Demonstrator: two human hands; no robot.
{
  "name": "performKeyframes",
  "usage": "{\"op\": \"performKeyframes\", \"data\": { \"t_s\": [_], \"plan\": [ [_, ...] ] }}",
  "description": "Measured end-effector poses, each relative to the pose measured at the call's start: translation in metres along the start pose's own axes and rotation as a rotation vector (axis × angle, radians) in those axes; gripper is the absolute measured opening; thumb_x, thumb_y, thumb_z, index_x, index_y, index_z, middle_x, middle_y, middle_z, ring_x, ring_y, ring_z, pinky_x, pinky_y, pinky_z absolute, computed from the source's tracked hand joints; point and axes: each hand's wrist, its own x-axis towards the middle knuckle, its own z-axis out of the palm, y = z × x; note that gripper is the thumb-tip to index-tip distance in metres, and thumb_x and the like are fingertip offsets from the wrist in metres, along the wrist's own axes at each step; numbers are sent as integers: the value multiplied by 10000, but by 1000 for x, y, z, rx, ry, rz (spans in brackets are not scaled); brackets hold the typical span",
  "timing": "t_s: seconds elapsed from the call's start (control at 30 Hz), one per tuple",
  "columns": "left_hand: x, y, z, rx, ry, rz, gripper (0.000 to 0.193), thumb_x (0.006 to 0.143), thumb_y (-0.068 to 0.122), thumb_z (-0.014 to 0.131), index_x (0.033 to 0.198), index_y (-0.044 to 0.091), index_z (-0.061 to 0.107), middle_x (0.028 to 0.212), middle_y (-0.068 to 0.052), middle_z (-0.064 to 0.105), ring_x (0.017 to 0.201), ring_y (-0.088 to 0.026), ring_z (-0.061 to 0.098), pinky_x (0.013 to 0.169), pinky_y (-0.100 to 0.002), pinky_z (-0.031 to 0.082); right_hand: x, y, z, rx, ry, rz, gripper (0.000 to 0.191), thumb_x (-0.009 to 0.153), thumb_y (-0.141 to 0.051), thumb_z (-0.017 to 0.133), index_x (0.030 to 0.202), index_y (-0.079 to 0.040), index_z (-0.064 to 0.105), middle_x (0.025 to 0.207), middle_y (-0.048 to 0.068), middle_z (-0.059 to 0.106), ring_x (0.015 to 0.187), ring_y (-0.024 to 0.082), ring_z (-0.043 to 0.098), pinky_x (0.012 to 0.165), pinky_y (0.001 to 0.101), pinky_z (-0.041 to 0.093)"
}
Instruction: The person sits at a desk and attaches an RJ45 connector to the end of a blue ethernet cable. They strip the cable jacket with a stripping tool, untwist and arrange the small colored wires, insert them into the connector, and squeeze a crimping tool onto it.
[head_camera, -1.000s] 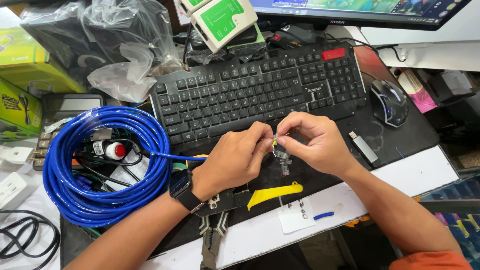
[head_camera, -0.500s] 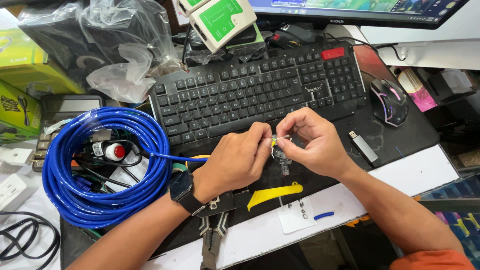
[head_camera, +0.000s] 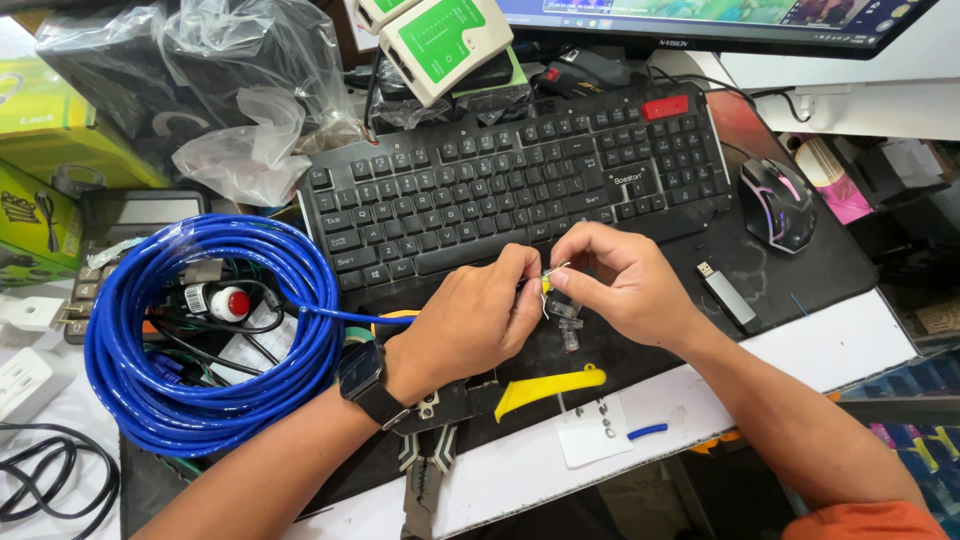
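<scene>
Head view: hands (head_camera: 545, 300) between keyboard (head_camera: 520, 185), blue cable coil (head_camera: 200, 330), yellow-handled pliers (head_camera: 500, 400).

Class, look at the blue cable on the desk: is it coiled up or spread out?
Coiled. The blue cable lies in a stacked ring left of the keyboard, with one end running to the left hand.

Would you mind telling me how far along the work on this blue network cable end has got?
Done: the blue cable's end looks stripped, thin wires fanned between the fingertips. In hand: the left hand pinches the cable end while the right hand sorts the wires. Left: the clear plugs lie loose on the mat, the crimping tool and green tester untouched.
</scene>
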Motion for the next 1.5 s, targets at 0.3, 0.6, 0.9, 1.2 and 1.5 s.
{"op": "performKeyframes", "data": {
  "t_s": [0.3, 0.6, 0.9, 1.2, 1.5],
  "plan": [
    [0, 4, -2, -14, 19, -1, 151, 995, 122, 601, 1089, 26, 532, 735, -150, 658, 623, -358, 657, 556, -455, 484, -1, -11, 3, -100, -22, -43, 50, 958, -25, 681, 997, 5, 675, 983, 5, 652, 885, 55, 601, 738, 220, 498],
    [0, 3, -2, 36, -1, 9, 140, 1016, 123, 578, 1102, 21, 532, 727, -148, 653, 629, -372, 646, 555, -482, 464, 0, -11, 4, -139, -13, -2, 45, 922, -14, 697, 962, -6, 679, 961, -6, 661, 869, 46, 600, 723, 212, 489],
    [0, 7, -10, -62, -40, 56, 117, 967, 119, 613, 1048, 49, 567, 834, -129, 656, 709, -340, 659, 608, -433, 498, 1, -4, 0, -65, 15, 123, 38, 967, -69, 648, 977, -32, 651, 885, -35, 632, 762, 17, 532, 652, 203, 446],
    [0, 4, -10, -56, -93, 139, 95, 869, 100, 642, 952, 82, 600, 871, -96, 628, 701, -282, 647, 614, -389, 513, 2, -1, -3, -128, 11, 23, 44, 993, -56, 623, 963, -25, 633, 904, -44, 574, 790, 23, 485, 689, 205, 429],
    [-2, 6, -14, -199, -107, -70, 192, 876, 66, 610, 1049, 28, 537, 807, -102, 680, 638, -258, 672, 594, -380, 509, 3, 3, -5, -74, 69, 70, 81, 1005, -84, 618, 954, -23, 631, 884, -17, 576, 815, 48, 542, 733, 215, 465]
  ]
}}
